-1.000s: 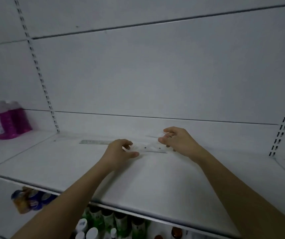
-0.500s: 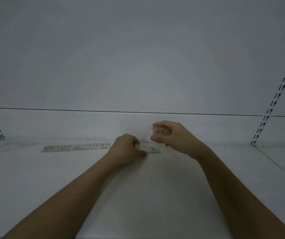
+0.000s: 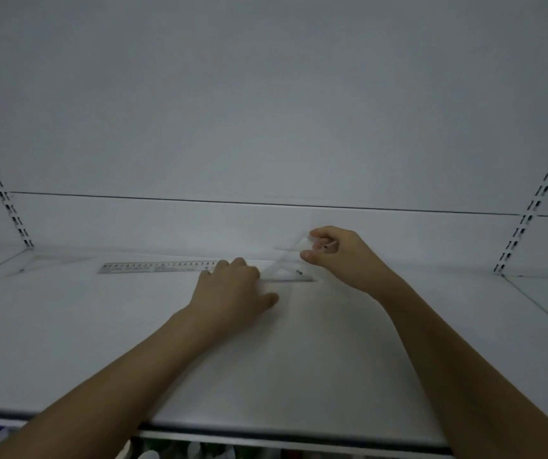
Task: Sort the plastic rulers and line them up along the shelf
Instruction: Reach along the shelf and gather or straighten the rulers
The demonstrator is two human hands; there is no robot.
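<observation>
White shelf (image 3: 299, 359), viewed from above and in front. Back panel (image 3: 266, 111) plain white, with a slotted upright (image 3: 1, 190) at far left and a second slotted upright (image 3: 537, 200) at far right.

Task items lie in a row along the far edge of the shelf, close to the back panel. At far left, a clear set square (image 3: 50, 261) lies flat — faint, its outline hard to trace. Just right of it, a straight ruler (image 3: 158, 267) lies flat, long side parallel to the back panel, printed numerals legible along its far edge. Its right end meets the left hand (image 3: 233, 289); whether it passes under the fingers cannot be told.

The left hand is palm down on the shelf surface, fingers loosely bent and resting at the left corner of a clear triangular ruler (image 3: 286, 268). Whether those fingers grip anything cannot be told.

The triangular ruler stands tilted: its near long edge rests on the shelf, its upper corner is raised toward the back panel. The right hand (image 3: 339, 256) pinches that raised corner between thumb and curled fingers — a narrow grip on the plastic. Two small dark dots show near the ruler's lower right corner.

Below the shelf's front lip, tops of goods (image 3: 180, 452) on a lower level are visible, too blurred to identify.
</observation>
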